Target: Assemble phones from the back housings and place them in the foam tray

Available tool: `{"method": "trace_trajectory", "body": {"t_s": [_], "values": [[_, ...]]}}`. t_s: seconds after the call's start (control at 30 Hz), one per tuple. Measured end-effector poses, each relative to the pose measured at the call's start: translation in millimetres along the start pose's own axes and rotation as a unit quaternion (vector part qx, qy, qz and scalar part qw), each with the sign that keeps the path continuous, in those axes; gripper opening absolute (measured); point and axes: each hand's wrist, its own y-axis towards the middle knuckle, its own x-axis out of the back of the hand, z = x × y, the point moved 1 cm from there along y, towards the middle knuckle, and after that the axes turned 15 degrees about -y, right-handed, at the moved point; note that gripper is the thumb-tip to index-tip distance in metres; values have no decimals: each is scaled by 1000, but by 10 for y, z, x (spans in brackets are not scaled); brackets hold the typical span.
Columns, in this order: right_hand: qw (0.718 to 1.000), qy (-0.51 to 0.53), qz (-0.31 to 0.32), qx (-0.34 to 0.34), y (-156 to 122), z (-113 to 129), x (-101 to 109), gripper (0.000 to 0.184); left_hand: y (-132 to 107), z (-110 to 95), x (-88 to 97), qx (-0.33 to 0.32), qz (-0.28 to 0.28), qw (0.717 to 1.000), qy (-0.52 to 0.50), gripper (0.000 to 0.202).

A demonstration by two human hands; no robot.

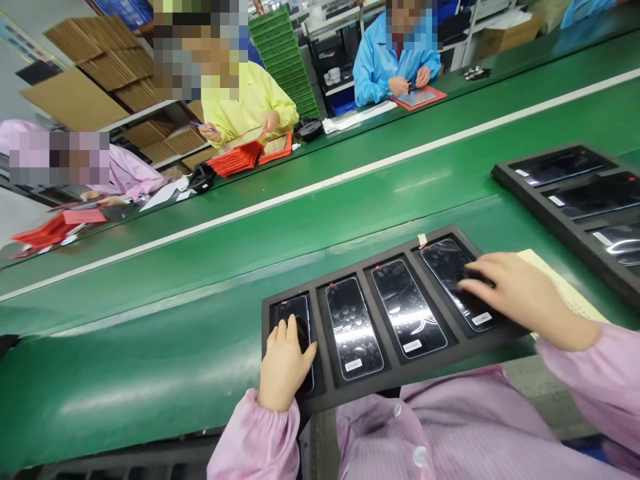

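Note:
In front of me, a dark foam tray (pixel 395 373) holds several phone screens side by side in separate slots. My left hand (pixel 285 360) lies over the leftmost phone screen (pixel 302 308), fingers stretched out, thumb toward its right edge, covering much of it. Above the rightmost phone screen (pixel 447 263) is my right hand (pixel 520 293), fingers slightly bent and thumb apart; contact with the glass is hard to tell. Between them lie two uncovered phone screens, the left one (pixel 353 327) and the right one (pixel 407 307), each with a small white label and a red tab.
A second foam tray (pixel 545 217) with phone screens sits at the right. Yellowish paper (pixel 565 287) lies by my right wrist. Across the green bench (pixel 200 293), co-workers in yellow (pixel 255 90), blue (pixel 370 60) and pink (pixel 130 170) handle flat items near red sleeves (pixel 237 159).

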Motion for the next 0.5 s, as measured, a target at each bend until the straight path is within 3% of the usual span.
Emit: {"method": "trace_trajectory", "body": {"t_s": [0.1,0.23,0.4,0.5], "values": [[996,10,36,77,8,273,-101,38,14,19,243,53,35,997,-38,65],[995,-7,33,93,-129,268,-246,45,14,356,436,149,-44,982,-112,59],[991,-53,-8,126,-139,459,-131,46,14,631,222,100,-116,958,-241,57],[998,-7,46,45,-59,444,35,41,-8,605,38,34,-141,963,-225,52]]}}
